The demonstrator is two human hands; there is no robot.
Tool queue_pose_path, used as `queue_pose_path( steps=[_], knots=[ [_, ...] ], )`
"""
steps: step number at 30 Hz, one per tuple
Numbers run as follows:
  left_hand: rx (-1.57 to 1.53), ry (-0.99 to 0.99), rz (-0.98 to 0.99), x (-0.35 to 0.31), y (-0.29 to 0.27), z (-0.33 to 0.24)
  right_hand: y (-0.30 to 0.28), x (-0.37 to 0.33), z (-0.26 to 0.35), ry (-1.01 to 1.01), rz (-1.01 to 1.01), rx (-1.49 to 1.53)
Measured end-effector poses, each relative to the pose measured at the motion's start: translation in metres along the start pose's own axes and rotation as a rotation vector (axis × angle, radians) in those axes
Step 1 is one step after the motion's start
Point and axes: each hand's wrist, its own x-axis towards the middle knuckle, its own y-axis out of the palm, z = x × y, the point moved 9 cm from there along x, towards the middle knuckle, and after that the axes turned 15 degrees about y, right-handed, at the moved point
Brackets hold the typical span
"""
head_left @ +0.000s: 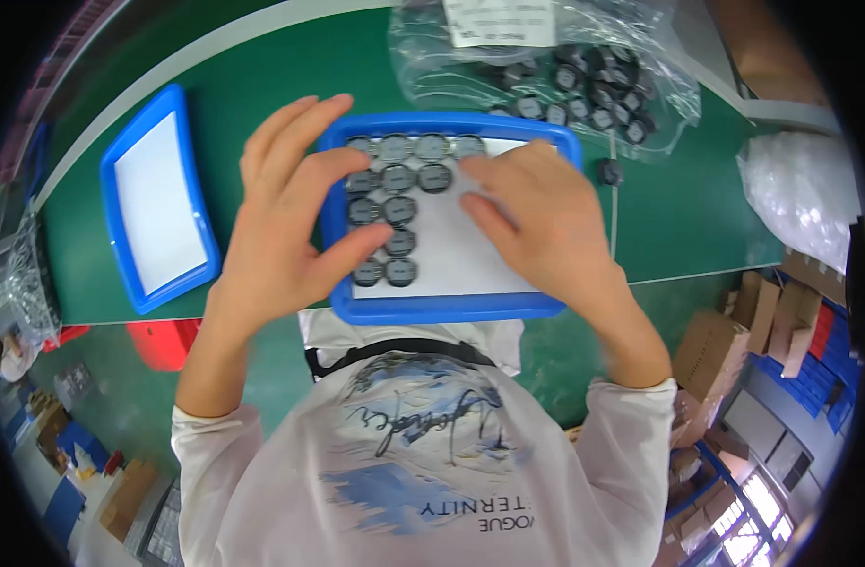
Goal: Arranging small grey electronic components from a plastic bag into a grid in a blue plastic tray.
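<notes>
A blue-rimmed tray (451, 310) with a white bottom lies before me. Small dark round parts (399, 210) with grey faces stand in it, in rows from its left side and along its far edge. My left hand (295, 203) spreads over the tray's left rim, open, its index finger and thumb at the leftmost parts. Over the far right of the tray is my right hand (546, 213). Its index fingertip is close to the last part of the far row (470, 146). Thumb and index are apart with nothing visible between them; the other fingers are partly hidden.
A second blue-rimmed tray (212, 260) lies on the green table (262, 66) to the left. Beyond the middle tray is a clear plastic bag (432, 76) with more dark parts. One loose part (610, 171) sits right of the tray. Bubble-wrap-like plastic (796, 194) lies far right.
</notes>
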Motion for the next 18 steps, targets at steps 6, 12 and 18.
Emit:
queue_pose_path(
  steps=[6, 12, 18],
  knots=[
    [-0.084, -0.018, -0.043, 0.015, 0.021, 0.006, -0.085, -0.038, -0.099, 0.566, -0.3, -0.199],
    [-0.105, -0.055, -0.114, 0.016, 0.032, 0.022, -0.064, -0.057, -0.132, 0.501, 0.161, 0.136],
    [-0.169, -0.361, -0.276, -0.036, 0.016, 0.062, -0.06, -0.04, -0.114, 0.522, 0.067, 0.033]
  ],
)
